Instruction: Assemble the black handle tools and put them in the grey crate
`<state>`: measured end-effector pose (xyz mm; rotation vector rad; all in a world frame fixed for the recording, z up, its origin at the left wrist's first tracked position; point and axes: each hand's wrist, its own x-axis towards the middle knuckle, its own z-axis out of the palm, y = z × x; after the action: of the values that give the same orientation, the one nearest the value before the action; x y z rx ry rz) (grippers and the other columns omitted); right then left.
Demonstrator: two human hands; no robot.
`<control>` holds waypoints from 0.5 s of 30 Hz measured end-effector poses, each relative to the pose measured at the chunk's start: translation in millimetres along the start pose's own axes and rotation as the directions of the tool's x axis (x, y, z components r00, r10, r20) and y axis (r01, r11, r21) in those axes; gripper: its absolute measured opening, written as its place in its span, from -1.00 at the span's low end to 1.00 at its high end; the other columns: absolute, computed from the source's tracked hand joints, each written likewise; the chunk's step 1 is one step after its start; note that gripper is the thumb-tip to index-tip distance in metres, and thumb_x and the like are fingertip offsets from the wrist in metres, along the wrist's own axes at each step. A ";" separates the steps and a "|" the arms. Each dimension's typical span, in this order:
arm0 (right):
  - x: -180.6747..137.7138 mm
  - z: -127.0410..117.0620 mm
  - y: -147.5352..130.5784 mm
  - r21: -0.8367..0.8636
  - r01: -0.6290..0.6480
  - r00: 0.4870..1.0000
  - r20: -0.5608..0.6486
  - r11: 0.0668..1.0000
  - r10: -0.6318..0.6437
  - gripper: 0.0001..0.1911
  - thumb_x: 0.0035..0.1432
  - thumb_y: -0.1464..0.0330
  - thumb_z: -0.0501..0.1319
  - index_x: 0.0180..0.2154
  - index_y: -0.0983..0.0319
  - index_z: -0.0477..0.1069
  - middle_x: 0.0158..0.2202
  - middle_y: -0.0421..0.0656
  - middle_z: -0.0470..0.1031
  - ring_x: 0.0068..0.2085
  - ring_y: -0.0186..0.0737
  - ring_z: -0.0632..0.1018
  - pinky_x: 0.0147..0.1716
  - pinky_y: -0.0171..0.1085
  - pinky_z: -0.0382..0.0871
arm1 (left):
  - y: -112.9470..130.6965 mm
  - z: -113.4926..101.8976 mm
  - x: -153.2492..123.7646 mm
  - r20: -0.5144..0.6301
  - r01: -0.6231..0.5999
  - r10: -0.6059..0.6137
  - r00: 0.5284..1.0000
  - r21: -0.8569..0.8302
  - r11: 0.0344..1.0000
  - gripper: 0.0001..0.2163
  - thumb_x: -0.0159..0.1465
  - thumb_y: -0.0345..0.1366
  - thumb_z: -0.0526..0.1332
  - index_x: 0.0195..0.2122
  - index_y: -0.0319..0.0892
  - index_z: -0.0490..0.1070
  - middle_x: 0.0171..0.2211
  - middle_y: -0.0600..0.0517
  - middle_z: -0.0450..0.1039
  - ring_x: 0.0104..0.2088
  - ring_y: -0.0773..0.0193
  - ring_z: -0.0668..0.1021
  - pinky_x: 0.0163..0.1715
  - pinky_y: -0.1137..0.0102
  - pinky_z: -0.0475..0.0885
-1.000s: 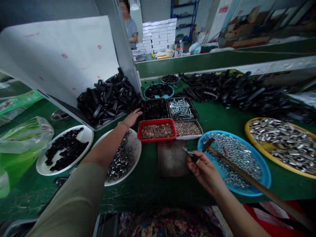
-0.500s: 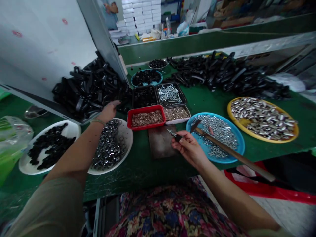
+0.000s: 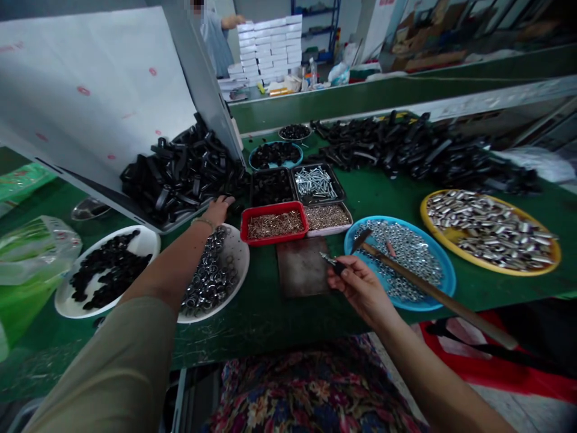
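My left hand (image 3: 218, 210) reaches to the front corner of a heap of black plastic parts (image 3: 180, 168), its fingers stretched out over the nearest pieces. What lies under the fingertips is hidden. Between the thumb and fingers of my right hand (image 3: 360, 285) is a small black part (image 3: 339, 268) with a shiny metal screw (image 3: 327, 258) sticking out to the left. It is held above the right edge of a dark square metal plate (image 3: 302, 270). Close to my left wrist stands a white bowl (image 3: 241, 264) of metal rings.
A hammer (image 3: 406, 276) lies across a blue tray (image 3: 444, 300) of small metal pieces. Farther right is a yellow tray (image 3: 552, 258) of metal sleeves. A red tray (image 3: 274, 240) of pins and a black tray (image 3: 340, 195) of screws stand behind the plate. Another person (image 3: 216, 36) stands beyond.
The view has shifted, so the table sits lower and further right in the picture. My left hand stays by the black heap, and my right hand still holds the small part.
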<state>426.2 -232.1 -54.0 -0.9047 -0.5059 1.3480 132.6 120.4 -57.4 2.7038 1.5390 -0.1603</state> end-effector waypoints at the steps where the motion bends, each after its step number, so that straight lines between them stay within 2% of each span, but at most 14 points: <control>1: 0.5 0.4 0.2 0.004 -0.002 1.000 0.002 1.000 0.002 -0.71 -0.01 0.27 0.44 -0.22 0.13 0.48 -0.36 -0.19 0.61 -0.40 -0.32 0.60 -0.35 -0.36 0.49 | -1.9 -0.3 1.3 0.001 0.012 -0.012 1.000 0.002 1.000 -0.43 0.16 -0.49 0.05 0.24 -0.14 0.18 0.21 -0.17 0.15 0.11 0.05 0.31 0.14 0.23 0.17; 6: 1.7 1.4 0.8 0.014 -0.010 1.000 0.001 1.000 0.010 -0.72 0.00 0.28 0.43 -0.23 0.15 0.47 -0.36 -0.18 0.61 -0.41 -0.31 0.60 -0.36 -0.33 0.49 | -3.6 -5.0 5.5 -0.005 0.057 -0.057 0.998 0.002 0.998 -0.49 0.15 -0.45 0.11 0.17 -0.16 0.27 0.15 -0.19 0.20 0.09 -0.05 0.33 0.11 0.13 0.23; 10: 2.4 -0.9 0.1 0.033 -0.013 1.000 -0.014 0.999 0.014 -0.72 -0.01 0.27 0.43 -0.23 0.15 0.47 -0.36 -0.19 0.60 -0.42 -0.33 0.59 -0.38 -0.37 0.48 | -2.7 -5.8 4.4 0.016 -0.029 0.029 0.999 -0.028 0.999 -0.55 0.13 -0.47 0.13 0.09 -0.17 0.33 0.19 -0.10 0.16 0.07 0.11 0.40 0.12 0.32 0.27; 12: 3.1 -2.1 0.1 0.040 -0.010 1.000 -0.027 0.999 0.011 -0.72 -0.01 0.27 0.43 -0.23 0.16 0.46 -0.37 -0.20 0.60 -0.42 -0.35 0.59 -0.38 -0.39 0.47 | -5.0 -10.2 2.3 -0.088 -0.027 0.016 0.996 -0.121 0.992 -0.62 0.17 -0.45 0.13 0.04 -0.21 0.33 0.15 -0.10 0.22 0.09 0.15 0.39 0.15 0.34 0.26; 13: 3.6 -2.7 0.2 0.037 -0.007 0.999 -0.031 0.999 0.008 -0.71 -0.01 0.27 0.43 -0.23 0.16 0.46 -0.37 -0.20 0.60 -0.42 -0.35 0.59 -0.38 -0.39 0.47 | -5.8 -14.9 0.3 -0.201 -0.011 -0.036 0.979 -0.225 0.974 -0.66 0.19 -0.43 0.14 0.02 -0.23 0.31 0.11 -0.09 0.26 0.09 0.16 0.39 0.16 0.32 0.26; 14: 4.1 -3.1 0.5 0.027 -0.001 1.000 -0.031 1.000 0.002 -0.71 0.00 0.27 0.42 -0.22 0.16 0.45 -0.37 -0.20 0.60 -0.42 -0.35 0.60 -0.38 -0.38 0.48 | -5.4 -21.4 -3.0 -0.326 -0.008 -0.122 0.937 -0.371 0.929 -0.68 0.20 -0.42 0.15 0.00 -0.22 0.28 0.05 -0.07 0.32 0.07 0.18 0.41 0.16 0.30 0.28; 15: 4.5 -3.4 0.9 0.006 0.013 0.999 -0.029 1.000 -0.013 -0.70 0.00 0.26 0.42 -0.22 0.15 0.44 -0.37 -0.21 0.60 -0.42 -0.34 0.60 -0.37 -0.36 0.48 | -2.8 -29.7 -8.1 -0.433 -0.041 -0.235 0.870 -0.540 0.841 -0.69 0.22 -0.40 0.17 0.00 -0.19 0.24 -0.01 -0.02 0.36 0.02 0.22 0.43 0.13 0.28 0.32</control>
<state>429.2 -228.6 -57.5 -0.9137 -0.4845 1.3220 128.4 117.2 -26.9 2.2912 1.5150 0.8880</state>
